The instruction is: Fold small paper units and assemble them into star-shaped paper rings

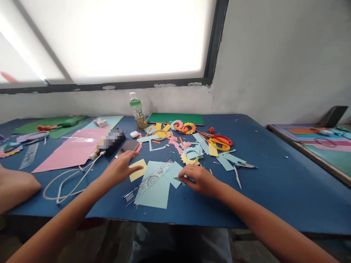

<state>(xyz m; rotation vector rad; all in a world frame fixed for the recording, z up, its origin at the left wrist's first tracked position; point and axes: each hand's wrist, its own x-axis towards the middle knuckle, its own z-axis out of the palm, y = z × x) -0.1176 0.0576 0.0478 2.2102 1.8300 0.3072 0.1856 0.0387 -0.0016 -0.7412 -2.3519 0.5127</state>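
My left hand (pixel 120 171) hovers between a dark phone (pixel 131 145) and a small yellow paper piece (pixel 135 176), its thumb and fingers apart and nothing between them. The fingers of my right hand (pixel 199 179) pinch the right edge of a small light blue paper piece (pixel 172 171). That piece partly covers a clear plastic ruler (pixel 152 182), which lies slantwise across a larger light blue sheet (pixel 156 201). Just beyond my right hand is a yellow toothed paper ring (pixel 186 159), with paper scraps around it.
Red and yellow-handled scissors (pixel 219 143), a compass (pixel 246 165) and a white pen-like tool (pixel 237 177) lie to the right. A bottle (pixel 138 113) stands at the back. White cable (pixel 61 186), pink sheet (pixel 65 149) and another person's arm (pixel 16 188) are left.
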